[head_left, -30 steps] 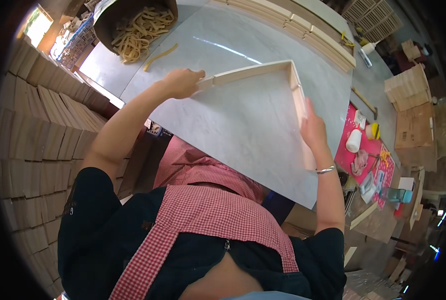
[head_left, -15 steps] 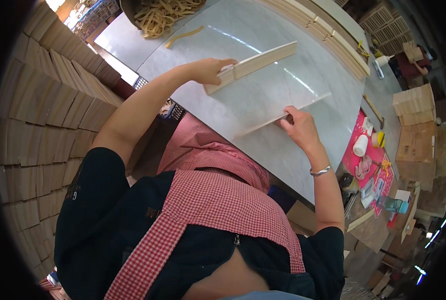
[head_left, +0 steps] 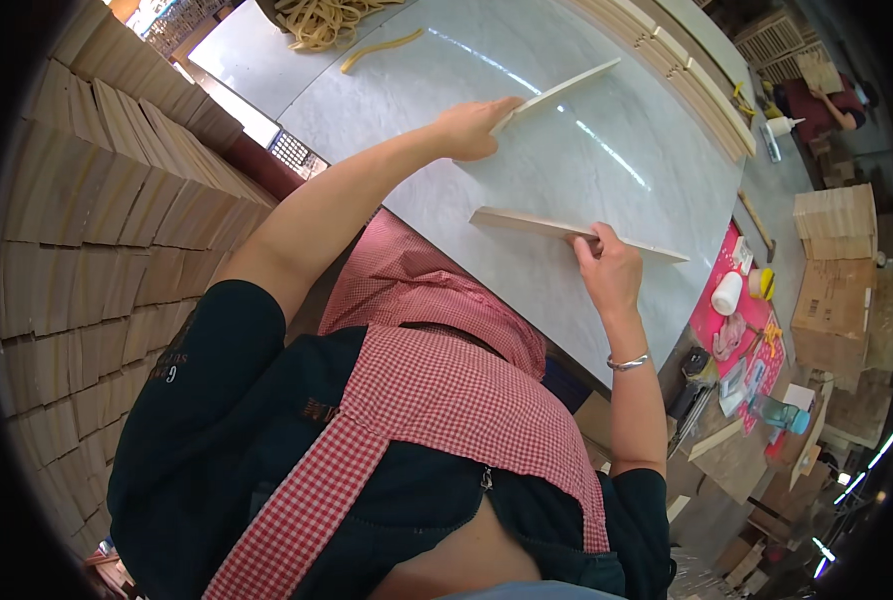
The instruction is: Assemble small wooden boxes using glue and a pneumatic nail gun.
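Left hand, head view: upper centre of the frame; fingers (head_left: 472, 130) closed on the near end of the upper strip (head_left: 570, 90), with no wide gap in the grip

Right hand: right of centre; thumb and fingers (head_left: 612, 268) pinched together about the middle of the lower strip (head_left: 537, 223)

Wooden strips: two pale lengths, apart from each other, over the grey tabletop (head_left: 537, 180); the upper slants toward the upper right, the lower tilts down toward the right; contact with the surface cannot be told

Strip row: further pale strips (head_left: 672, 62) along the upper right of the tabletop

Yellow bands: loose pile (head_left: 327, 20) at upper left, one band (head_left: 382, 48) beside it

Step in hand: judged to be positioning separate strips, one per hand

Next move: likely calls for a firm grip on both and control of their angle to each other
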Demonstrator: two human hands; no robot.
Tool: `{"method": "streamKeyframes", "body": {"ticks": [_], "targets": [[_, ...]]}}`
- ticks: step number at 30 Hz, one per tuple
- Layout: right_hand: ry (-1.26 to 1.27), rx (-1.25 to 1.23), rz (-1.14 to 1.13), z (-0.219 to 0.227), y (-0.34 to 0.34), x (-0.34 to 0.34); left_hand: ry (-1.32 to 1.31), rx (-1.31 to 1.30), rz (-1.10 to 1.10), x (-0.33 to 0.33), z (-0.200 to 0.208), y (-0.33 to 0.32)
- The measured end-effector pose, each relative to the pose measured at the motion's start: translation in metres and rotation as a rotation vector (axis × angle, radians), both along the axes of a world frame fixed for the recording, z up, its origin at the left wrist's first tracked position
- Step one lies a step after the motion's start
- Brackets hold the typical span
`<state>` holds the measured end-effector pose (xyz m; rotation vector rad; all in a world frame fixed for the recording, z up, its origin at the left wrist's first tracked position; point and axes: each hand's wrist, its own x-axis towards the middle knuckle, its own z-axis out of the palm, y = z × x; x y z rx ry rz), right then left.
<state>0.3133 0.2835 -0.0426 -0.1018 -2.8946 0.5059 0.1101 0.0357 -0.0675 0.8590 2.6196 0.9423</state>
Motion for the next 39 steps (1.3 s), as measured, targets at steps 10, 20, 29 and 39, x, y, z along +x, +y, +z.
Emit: {"method": "streamKeyframes", "body": {"ticks": [10, 20, 29, 39], "targets": [[0.065, 0.064, 0.015, -0.002, 0.01, 0.014, -0.074, -0.003, -0.063, 0.005, 0.026, -0.053], [-0.02, -0.004, 0.032, 0.007, 0.007, -0.001, -0.068, 0.083, -0.097, -0.011, 0.013, -0.04], [-0.016, 0.032, -0.062, 0.008, -0.024, -0.006, 0.036, 0.103, 0.041, -0.002, -0.015, -0.018], [0.004, 0.115, -0.111, 0.002, -0.044, -0.024, -0.171, 0.259, 0.04, 0.008, -0.004, -0.027]]}}
